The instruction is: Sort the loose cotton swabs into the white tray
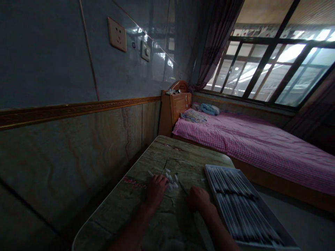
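Observation:
My left hand [156, 191] is low over the table, its fingers curled down beside a small pile of white, tube-like pieces [171, 180]. A thin dark line [164, 166] runs up from those fingertips; whether the hand grips it is unclear. To the right, my right hand [198, 198] is closed in a fist around a thin dark stick [182, 186]. The stick's far end points at the white pieces. Close by on the right, a shallow white tray [209, 177] holds many slender sticks [237, 198] laid side by side, pale with dark parts.
The marble-patterned table [141, 164] has rounded corners and stands along a tiled wall [110, 139]. Beyond it is a bed [235, 139] with a pink checked cover and a wooden headboard [180, 103]. A socket [117, 35] is on the wall.

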`<act>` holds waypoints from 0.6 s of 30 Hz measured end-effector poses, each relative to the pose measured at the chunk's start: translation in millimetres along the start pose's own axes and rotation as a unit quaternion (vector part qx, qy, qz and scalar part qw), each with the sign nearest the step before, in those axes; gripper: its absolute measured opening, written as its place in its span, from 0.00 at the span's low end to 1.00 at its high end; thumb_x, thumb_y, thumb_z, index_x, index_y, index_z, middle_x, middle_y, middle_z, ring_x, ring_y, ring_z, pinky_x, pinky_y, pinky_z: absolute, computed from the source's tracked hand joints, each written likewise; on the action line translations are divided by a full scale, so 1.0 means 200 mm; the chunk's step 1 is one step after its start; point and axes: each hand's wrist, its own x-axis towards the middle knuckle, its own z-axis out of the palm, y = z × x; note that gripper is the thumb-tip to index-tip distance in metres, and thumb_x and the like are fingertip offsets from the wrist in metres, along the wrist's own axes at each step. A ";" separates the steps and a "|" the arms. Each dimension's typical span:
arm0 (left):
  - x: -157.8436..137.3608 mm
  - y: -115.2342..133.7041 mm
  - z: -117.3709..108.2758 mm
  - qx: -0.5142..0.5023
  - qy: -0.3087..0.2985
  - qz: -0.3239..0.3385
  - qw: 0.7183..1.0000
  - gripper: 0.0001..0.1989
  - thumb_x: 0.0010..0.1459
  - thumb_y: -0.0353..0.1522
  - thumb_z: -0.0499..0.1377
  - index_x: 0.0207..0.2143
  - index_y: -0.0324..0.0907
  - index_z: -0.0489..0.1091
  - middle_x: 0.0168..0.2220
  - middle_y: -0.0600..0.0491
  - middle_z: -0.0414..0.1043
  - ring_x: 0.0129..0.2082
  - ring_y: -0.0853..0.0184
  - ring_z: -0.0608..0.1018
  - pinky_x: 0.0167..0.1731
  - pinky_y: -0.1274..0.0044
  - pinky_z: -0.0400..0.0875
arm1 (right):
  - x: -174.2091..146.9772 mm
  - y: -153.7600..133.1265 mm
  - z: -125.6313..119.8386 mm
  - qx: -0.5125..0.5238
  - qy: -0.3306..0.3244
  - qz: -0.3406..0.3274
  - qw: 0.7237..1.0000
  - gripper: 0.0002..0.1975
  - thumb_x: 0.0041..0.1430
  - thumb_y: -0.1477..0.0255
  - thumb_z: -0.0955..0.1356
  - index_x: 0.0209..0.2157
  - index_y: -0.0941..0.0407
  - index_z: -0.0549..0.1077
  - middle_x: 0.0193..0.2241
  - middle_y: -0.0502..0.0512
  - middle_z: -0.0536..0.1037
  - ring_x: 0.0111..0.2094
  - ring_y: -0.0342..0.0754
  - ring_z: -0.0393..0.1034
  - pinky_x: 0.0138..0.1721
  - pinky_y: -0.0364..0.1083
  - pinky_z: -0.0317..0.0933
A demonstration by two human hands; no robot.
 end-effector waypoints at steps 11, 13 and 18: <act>-0.02 0.05 0.02 -0.074 0.042 0.059 0.995 0.07 0.58 0.26 0.58 0.39 0.45 0.69 0.39 0.53 0.73 0.44 0.63 0.72 0.44 0.71 0.67 | -0.25 0.16 0.22 0.410 0.155 -0.029 0.899 0.15 0.58 0.64 0.58 0.37 0.56 0.71 0.35 0.55 0.78 0.39 0.50 0.71 0.41 0.44 0.63; -0.03 0.05 0.03 -0.087 0.046 0.065 0.993 0.08 0.57 0.26 0.58 0.39 0.46 0.70 0.39 0.53 0.73 0.44 0.63 0.72 0.44 0.71 0.67 | -0.29 0.16 0.23 0.432 0.158 -0.023 0.888 0.15 0.58 0.63 0.58 0.35 0.55 0.71 0.34 0.55 0.77 0.38 0.50 0.71 0.40 0.44 0.63; -0.02 0.05 0.00 -0.110 0.044 0.067 0.991 0.10 0.56 0.25 0.58 0.40 0.46 0.72 0.40 0.53 0.75 0.44 0.63 0.73 0.45 0.70 0.68 | -0.32 0.12 0.18 0.425 0.137 -0.035 0.894 0.14 0.56 0.64 0.57 0.30 0.55 0.69 0.28 0.53 0.75 0.33 0.49 0.69 0.35 0.44 0.61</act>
